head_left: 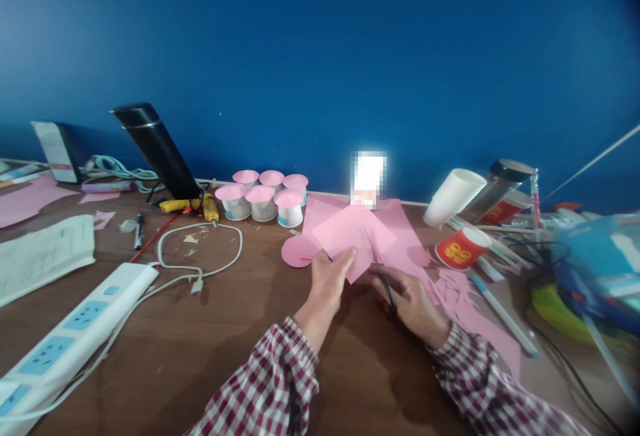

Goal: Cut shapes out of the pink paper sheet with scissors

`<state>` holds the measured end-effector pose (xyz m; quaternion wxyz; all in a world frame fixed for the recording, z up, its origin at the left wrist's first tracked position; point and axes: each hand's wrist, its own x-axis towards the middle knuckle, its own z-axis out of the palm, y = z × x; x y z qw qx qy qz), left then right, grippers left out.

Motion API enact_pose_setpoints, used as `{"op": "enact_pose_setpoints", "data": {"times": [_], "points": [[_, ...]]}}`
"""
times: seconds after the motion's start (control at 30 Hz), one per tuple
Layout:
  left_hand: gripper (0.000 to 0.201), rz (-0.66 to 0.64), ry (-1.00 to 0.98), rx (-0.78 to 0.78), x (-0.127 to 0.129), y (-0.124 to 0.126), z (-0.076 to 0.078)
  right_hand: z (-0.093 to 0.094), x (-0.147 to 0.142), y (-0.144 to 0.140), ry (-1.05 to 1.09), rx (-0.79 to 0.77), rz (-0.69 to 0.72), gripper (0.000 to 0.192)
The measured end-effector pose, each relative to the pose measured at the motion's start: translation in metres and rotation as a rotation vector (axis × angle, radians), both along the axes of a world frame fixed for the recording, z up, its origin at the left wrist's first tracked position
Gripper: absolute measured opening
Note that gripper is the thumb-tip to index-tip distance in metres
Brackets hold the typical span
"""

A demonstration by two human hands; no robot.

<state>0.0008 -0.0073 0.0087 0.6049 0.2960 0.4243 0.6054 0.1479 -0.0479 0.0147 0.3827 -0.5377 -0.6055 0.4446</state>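
My left hand (330,279) pinches a sheet of pink paper (345,233) between thumb and fingers, near its lower left edge. The fingers beneath the sheet are hidden. My right hand (410,299) is closed on a pair of scissors (383,276), whose blades point up and lie against the right part of the paper. Under and behind it a larger pink sheet (400,229) rests on the table. Just left of my left hand lies a pink paper disc (297,251). Farther left, several small paper cups (263,204) with pink tops stand in two rows.
Pink scraps (455,296), a red paper cup (463,248) and a white roll (455,196) are at the right. On the left are a white power strip (83,329), a looped cable (240,243) and a leaning black flask (157,153). A blue wall (280,56) bounds the table's back.
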Motion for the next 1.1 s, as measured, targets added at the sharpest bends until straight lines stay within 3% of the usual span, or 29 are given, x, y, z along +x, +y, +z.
{"op": "enact_pose_setpoints", "data": {"times": [1.1], "points": [[0.038,0.032,0.043,-0.036,-0.0031,0.0034,-0.0047,0.0039,-0.0017,-0.0007,0.007,0.019,0.006,0.041]]}}
